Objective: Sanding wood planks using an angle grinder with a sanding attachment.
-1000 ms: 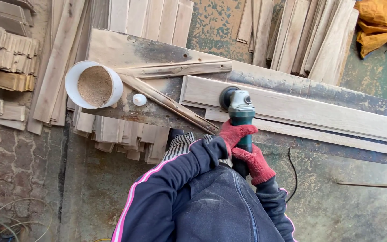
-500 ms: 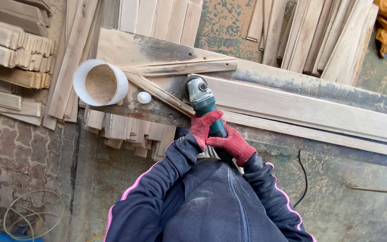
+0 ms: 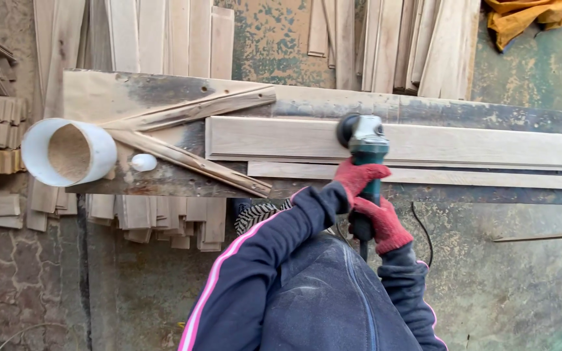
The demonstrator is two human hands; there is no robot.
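Since the earlier frame the grinder has slid back to the right along the bench, away from the white pipe end and the 2 crossed offcuts, and it now sits around the middle of the long board. Both gloved hands have travelled with it.

So right now the angle grinder has its head down on the pale plank, which lies flat along the far side of the workbench. A thinner strip lies just on the near side of that plank, touching it as far as I can tell. Left hand, red glove, is clamped around the tool's body just behind the head. Right hand is clenched around the rear of the handle, closer to me, with the cord trailing off to the right.

Progress-wise, my guess is we're mid-pass. That plank looks clean and light for most of its length, on both sides of the tool, but honestly I can't tell sanded from unsanded wood at this resolution. No dust plume visible either, so I can't say if the disc is spinning.

Over on the left, the white pipe section with sawdust inside hangs at the bench end, a small white cap beside it, untouched.
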